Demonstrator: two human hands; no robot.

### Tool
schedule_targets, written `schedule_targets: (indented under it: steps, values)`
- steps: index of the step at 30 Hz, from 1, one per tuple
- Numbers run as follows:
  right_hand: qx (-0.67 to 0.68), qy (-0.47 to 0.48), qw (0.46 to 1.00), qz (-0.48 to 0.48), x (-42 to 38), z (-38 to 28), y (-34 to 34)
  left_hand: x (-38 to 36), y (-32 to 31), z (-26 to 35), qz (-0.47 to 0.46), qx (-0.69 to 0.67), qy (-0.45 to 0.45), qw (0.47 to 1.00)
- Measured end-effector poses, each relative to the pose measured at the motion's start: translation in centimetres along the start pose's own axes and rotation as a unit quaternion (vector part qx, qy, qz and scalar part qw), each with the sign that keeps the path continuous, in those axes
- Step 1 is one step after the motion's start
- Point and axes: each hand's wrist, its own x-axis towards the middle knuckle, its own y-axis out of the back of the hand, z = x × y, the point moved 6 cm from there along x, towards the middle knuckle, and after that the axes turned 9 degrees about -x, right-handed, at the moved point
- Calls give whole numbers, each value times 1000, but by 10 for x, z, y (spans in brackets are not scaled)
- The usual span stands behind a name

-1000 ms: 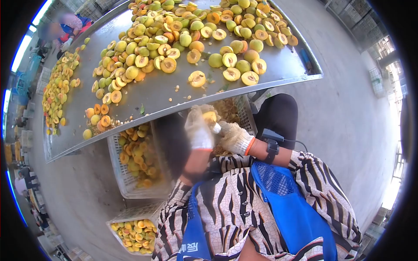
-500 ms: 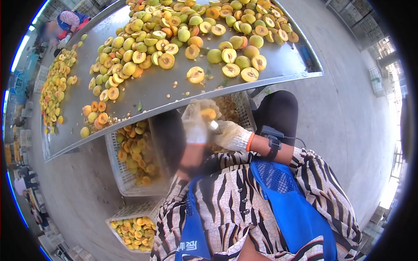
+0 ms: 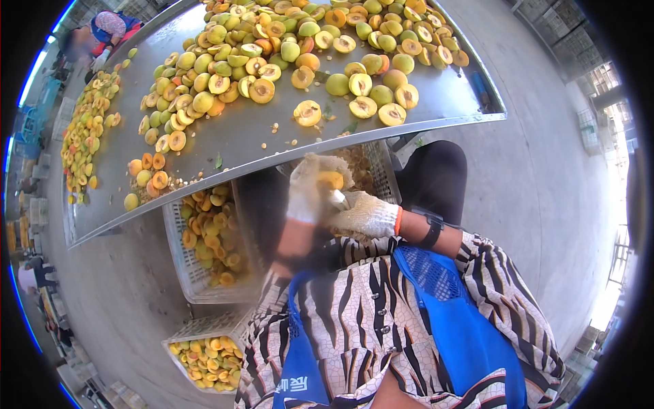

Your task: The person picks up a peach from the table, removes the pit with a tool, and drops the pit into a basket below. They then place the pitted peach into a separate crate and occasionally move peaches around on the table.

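My left hand (image 3: 308, 187), in a whitish knit glove, is closed around an apricot half (image 3: 330, 180) whose orange-yellow flesh shows. Close against it, my gloved right hand (image 3: 368, 215) grips a small tool (image 3: 337, 198); only a short white part of it shows, pointing at the fruit, and its tip is hidden. Both hands are just below the near edge of a metal table (image 3: 286, 129), above a crate (image 3: 386, 170) of brownish pieces that I cannot make out well. Halved apricots (image 3: 261, 90) with pits showing are heaped on the table.
At my left, a white crate (image 3: 178, 255) holds apricot halves, with another crate (image 3: 204, 328) of them behind it. Loose pits and leaves lie on the tabletop. Another person (image 3: 109, 31) bends at the table's far left corner. My knee (image 3: 436, 177) is beside the table edge.
My hands stay together at the apricot half, shifting only slightly. The view has moved a little. The other person's arm at the far corner has changed position somewhat.
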Motion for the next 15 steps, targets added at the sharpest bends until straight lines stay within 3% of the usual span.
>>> schedule_targets:
  steps: [1, 3, 6, 7, 8, 10, 11, 13, 14, 15]
  values:
    - [-28, 28, 999, 15, 8, 8, -4, -5, -2, -2, 7, -44, 58, 997]
    - [-83, 82, 992, 47, 15, 17, -7, -9, -5, -1, -14, -41, 70, 997]
    - [85, 53, 984, -150, 2, 20, -18, -5, -2, -11, -14, -78, 76, 994]
    - [244, 29, 936, -251, 3, 33, -28, -6, -5, -5, -6, -96, 77, 992]
    - [392, 4, 853, -344, 11, 55, -37, -10, -14, -1, -12, -162, 88, 983]
    - [472, 16, 810, -348, 19, 62, -41, -8, -12, -10, -10, -153, 70, 986]
    - [410, 55, 871, -267, 27, 70, -37, -6, -12, -11, -11, -149, 59, 987]
    - [377, 65, 899, -211, 31, 76, -34, -8, -18, -11, -64, -265, 69, 960]
    - [412, 37, 878, -241, 30, 78, -39, -3, -10, -24, -79, -294, 64, 950]
    - [455, 7, 842, -289, 25, 73, -41, -1, -8, -18, -74, -228, 20, 971]
